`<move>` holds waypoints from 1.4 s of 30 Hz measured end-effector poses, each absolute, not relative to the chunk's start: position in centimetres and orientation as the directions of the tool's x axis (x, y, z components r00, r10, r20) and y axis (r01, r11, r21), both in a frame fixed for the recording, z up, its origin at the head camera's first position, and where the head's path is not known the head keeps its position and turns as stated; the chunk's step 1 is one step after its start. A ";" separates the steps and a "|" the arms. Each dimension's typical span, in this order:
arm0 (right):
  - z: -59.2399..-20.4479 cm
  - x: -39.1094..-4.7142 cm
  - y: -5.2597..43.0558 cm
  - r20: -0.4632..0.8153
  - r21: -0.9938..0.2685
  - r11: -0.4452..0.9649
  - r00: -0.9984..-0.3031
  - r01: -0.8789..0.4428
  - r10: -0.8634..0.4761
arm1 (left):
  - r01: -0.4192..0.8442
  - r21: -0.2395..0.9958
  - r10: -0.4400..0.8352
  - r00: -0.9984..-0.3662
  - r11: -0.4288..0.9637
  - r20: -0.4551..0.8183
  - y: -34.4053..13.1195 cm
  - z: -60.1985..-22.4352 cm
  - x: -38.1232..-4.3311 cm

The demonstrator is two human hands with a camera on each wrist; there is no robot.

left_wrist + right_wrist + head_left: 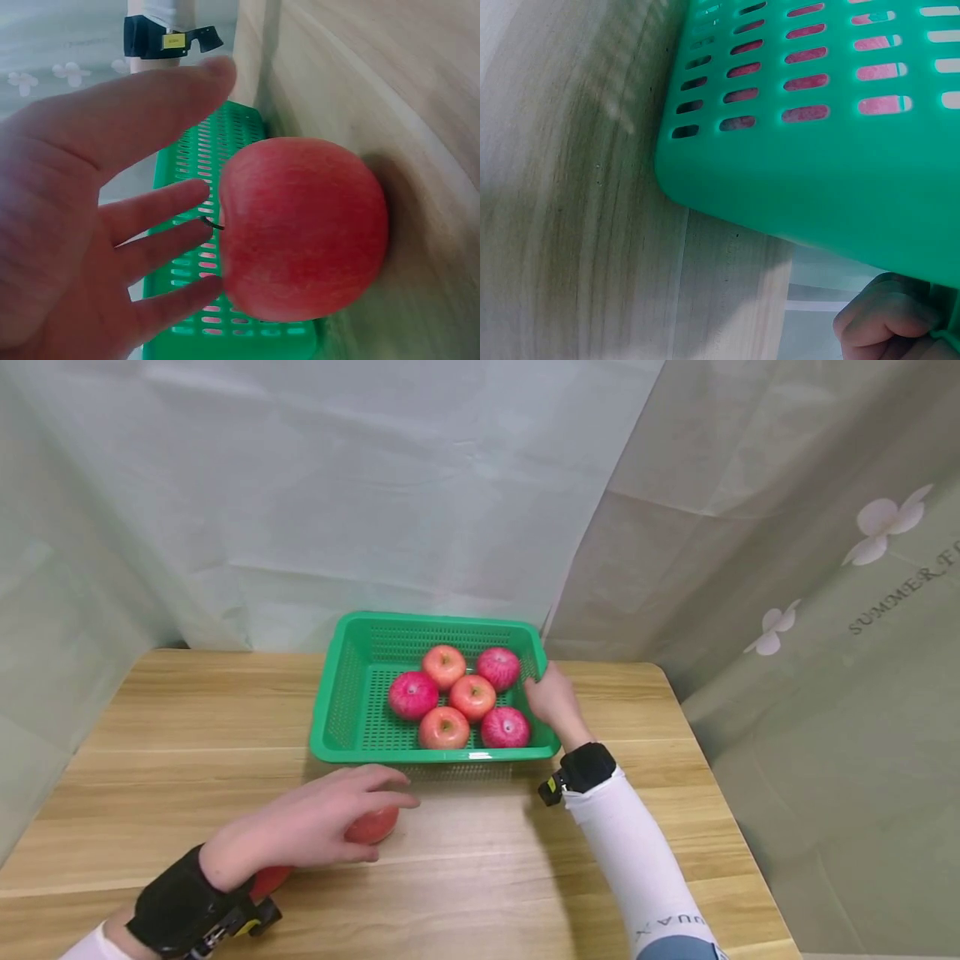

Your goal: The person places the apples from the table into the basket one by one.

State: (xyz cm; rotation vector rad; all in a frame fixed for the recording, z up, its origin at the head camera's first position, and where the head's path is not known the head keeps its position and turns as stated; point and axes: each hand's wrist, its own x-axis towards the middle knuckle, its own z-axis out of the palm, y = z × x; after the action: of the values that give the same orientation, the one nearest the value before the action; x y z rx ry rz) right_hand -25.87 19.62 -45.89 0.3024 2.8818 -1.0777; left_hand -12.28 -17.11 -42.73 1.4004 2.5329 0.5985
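My left hand [330, 818] is spread over a red apple [372, 825] on the table in front of the basket. In the left wrist view, the thumb stands apart from this apple [304, 229] and the fingertips are right at its stem side. At the right end of the green plastic basket [321, 727], my right hand [553, 697] grips the rim, its curled fingers [889, 319] showing in the right wrist view. Several apples [472, 697], some deep pink and some lighter red, lie inside the basket. Another red apple [268, 881] is partly hidden beneath my left wrist.
The wooden table [480, 877] carries everything. Right behind the basket hangs a pale curtain [420, 502], and a printed curtain [847, 710] hangs along the right side. The basket's left part shows its bare slotted floor. Each wrist wears a black band [588, 767] with a small camera.
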 end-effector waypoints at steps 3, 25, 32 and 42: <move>-45.9 -25.9 19.6 -0.122 -0.651 0.731 -0.979 0.205 0.166 | 0.760 0.435 0.841 -0.541 0.484 0.008 -17.2 -42.8 -12.2; -45.9 -25.9 19.7 -0.116 -0.648 0.735 -0.980 0.199 0.163 | 0.629 0.505 0.776 -0.614 0.591 -0.143 -17.6 -44.7 -13.0; -46.0 -25.9 19.7 -0.113 -0.638 0.745 -0.981 0.194 0.159 | 0.618 0.507 0.766 -0.626 0.601 -0.145 -17.4 -45.2 -13.1; -46.0 -26.0 19.7 -0.106 -0.650 0.736 -0.982 0.189 0.158 | 0.660 0.475 0.777 -0.624 0.582 -0.085 -17.1 -45.4 -13.2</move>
State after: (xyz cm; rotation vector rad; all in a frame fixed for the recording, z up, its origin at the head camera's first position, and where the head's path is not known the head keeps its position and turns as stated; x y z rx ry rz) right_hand -25.99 19.72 -46.00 0.2888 2.8868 -1.0877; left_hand -13.24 -17.13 -45.43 1.1803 2.5316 0.5875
